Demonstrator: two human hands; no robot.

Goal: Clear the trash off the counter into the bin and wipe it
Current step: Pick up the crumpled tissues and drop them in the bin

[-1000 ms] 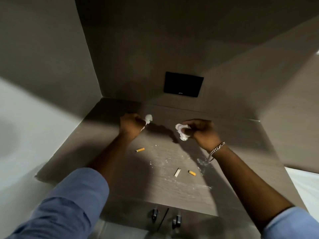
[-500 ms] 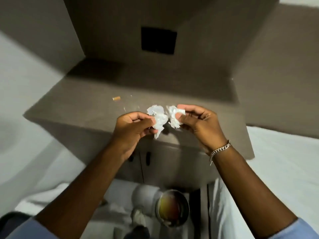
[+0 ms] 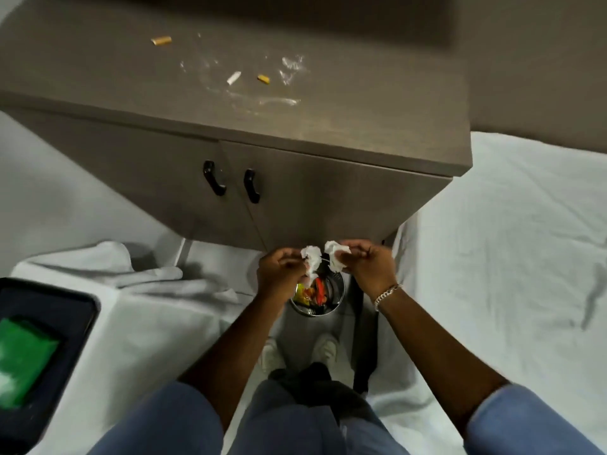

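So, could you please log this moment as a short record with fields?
left hand: pinching a crumpled tissue over the bin
right hand: pinching a second tissue
bin: on the floor, colourful wrappers inside
counter: three cigarette butts, clear plastic scraps and smears on it
wiping: not yet done

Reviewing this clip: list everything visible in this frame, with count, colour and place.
Counter: one, grey-brown, top.
Cigarette butts: three, two tan, one white, on counter.
Clear plastic scrap: one, on counter.
Cabinet handles: two, black, on doors.
Bin: one, metal, on floor below hands, colourful trash inside.
Crumpled tissues: two, white, one in each hand above bin.
Bedding: white, both sides.
Tray: one, black, lower left.
Left hand, right hand: bracelet on right wrist.
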